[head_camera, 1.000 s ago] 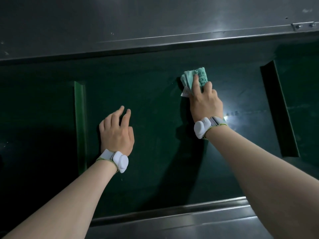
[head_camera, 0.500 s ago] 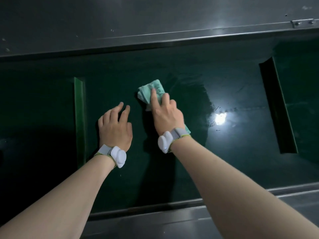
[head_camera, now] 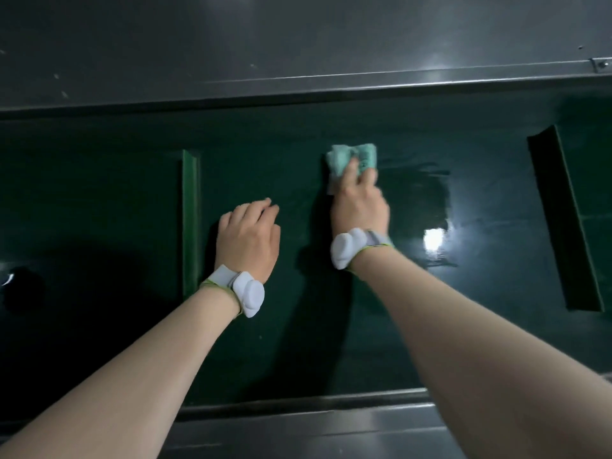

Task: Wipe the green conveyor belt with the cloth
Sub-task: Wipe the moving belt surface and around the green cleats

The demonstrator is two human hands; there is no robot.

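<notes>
The dark green conveyor belt [head_camera: 298,342] fills the middle of the head view between two metal rails. My right hand [head_camera: 359,203] presses a crumpled light-green cloth [head_camera: 351,159] flat on the belt near its far side; the cloth sticks out past my fingertips and the hand looks motion-blurred. Wet streaks and a glare spot lie on the belt right of the cloth. My left hand [head_camera: 248,236] rests palm down on the belt, fingers curled under, holding nothing. Both wrists wear white bands.
Raised green cleats cross the belt: one [head_camera: 190,223] just left of my left hand, another [head_camera: 563,223] at the right. A grey metal panel and rail [head_camera: 298,84] run along the far side, and a metal rail [head_camera: 298,422] along the near edge.
My right hand slid the cloth left toward my left hand, then back right and farther up the belt. My left hand stayed put, its fingers curling in.
</notes>
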